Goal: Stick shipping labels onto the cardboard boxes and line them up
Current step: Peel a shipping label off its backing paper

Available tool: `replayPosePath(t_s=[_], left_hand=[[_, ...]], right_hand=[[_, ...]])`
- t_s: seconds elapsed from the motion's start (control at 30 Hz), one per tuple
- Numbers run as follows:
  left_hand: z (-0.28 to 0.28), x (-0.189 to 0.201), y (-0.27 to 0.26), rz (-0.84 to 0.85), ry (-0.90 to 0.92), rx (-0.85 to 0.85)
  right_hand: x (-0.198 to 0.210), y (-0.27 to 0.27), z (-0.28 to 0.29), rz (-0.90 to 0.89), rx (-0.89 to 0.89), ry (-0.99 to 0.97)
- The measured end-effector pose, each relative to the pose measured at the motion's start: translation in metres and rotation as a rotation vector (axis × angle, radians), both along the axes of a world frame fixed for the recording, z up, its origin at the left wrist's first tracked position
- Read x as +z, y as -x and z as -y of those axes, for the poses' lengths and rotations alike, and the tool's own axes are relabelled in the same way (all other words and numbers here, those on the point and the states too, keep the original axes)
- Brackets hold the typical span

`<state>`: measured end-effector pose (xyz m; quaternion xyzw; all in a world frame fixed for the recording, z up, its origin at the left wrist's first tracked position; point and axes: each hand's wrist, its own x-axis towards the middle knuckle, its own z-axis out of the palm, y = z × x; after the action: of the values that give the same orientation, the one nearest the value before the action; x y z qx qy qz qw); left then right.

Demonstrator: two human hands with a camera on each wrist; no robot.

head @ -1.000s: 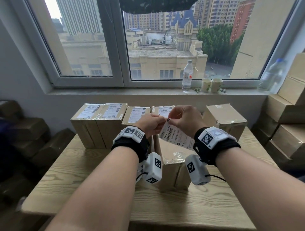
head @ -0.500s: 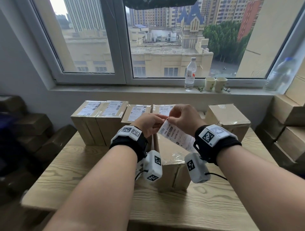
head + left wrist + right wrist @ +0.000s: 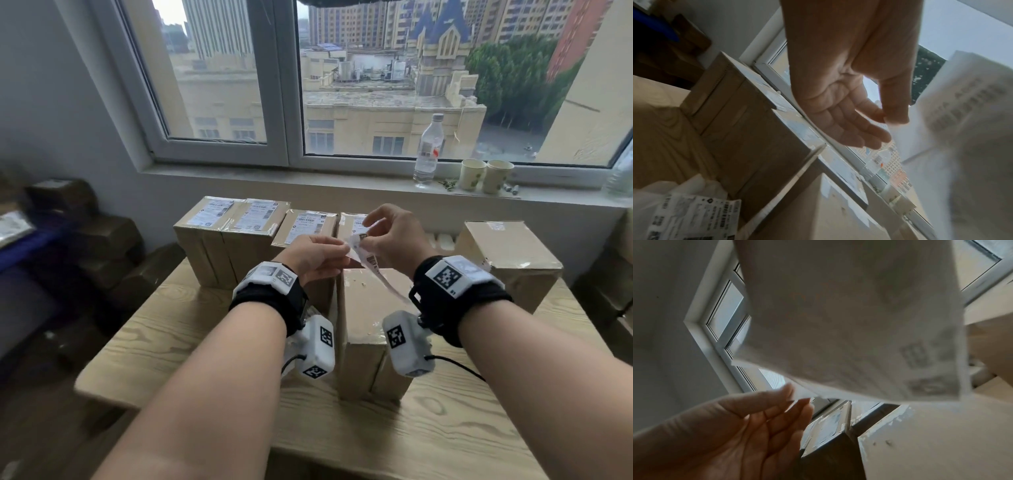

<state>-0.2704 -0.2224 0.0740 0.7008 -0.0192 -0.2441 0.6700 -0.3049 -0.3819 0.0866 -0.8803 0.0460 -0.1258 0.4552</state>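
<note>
Both hands, left hand [image 3: 317,258] and right hand [image 3: 390,236], now pinch the white barcoded shipping label [image 3: 371,265] in their fingers, peeling it apart; sticking onto the plain brown cardboard box [image 3: 364,308] comes next.

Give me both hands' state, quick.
Left hand: pinching one edge of the shipping label.
Right hand: pinching the label's other layer, apparently peeling it apart above the unlabelled box.

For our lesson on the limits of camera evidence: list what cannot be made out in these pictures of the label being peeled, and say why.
- Print on the shipping label: blurred in all three views.
- Fourth labelled box in the back row: mostly hidden behind the right hand, head view.
- Left hand fingertips: head view hides them; its wrist view shows thumb and finger pinched.
- Bottle at right: cut off by the edge.
</note>
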Motion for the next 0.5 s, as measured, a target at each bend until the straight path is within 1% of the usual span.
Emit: replayPosePath(t_s=[0.13, 0.27, 0.4, 0.5], left_hand=[[-0.034, -0.01, -0.019, -0.031, -0.049, 0.063], [-0.082, -0.025, -0.05, -0.103, -0.189, 0.169], [-0.132, -0.057, -0.077, -0.215, -0.334, 0.333], [-0.162, -0.091, -0.093, -0.265, -0.421, 0.389]], right_hand=[[-0.003, -0.019, -0.02, -0.016, -0.011, -0.091], [0.0, -0.043, -0.039, -0.054, -0.028, -0.118], [-0.008, -0.067, -0.059, -0.067, -0.099, -0.172], [-0.023, -0.083, -0.07, -0.092, -0.168, -0.185]])
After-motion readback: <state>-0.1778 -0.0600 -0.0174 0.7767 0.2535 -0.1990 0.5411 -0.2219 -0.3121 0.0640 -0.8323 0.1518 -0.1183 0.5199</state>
